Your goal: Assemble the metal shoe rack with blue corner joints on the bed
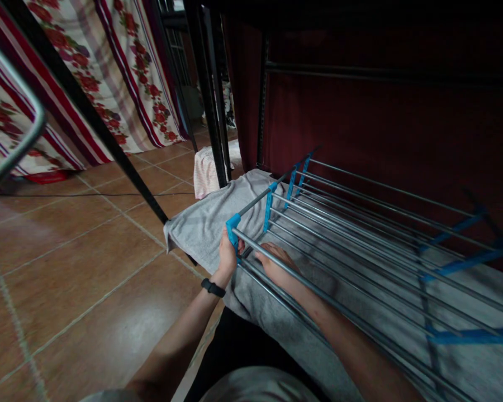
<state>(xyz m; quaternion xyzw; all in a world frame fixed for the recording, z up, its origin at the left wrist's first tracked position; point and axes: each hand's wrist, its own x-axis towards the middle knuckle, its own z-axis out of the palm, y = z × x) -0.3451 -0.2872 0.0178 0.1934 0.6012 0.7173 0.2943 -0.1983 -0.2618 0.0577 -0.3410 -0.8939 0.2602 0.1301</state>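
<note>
A folding drying rack with grey metal rails and blue plastic joints lies flat in front of me. A grey towel hangs over its left end and spreads under the rails. My left hand grips the rack's near left corner at a blue joint; a black band sits on that wrist. My right hand reaches under the front rails and rests flat on the towel, fingers spread.
Brown tiled floor stretches to the left. Black metal frame posts rise behind the rack. Floral striped curtains hang at the back left, a dark red cloth behind the rack. A small pale cloth-covered object stands by the posts.
</note>
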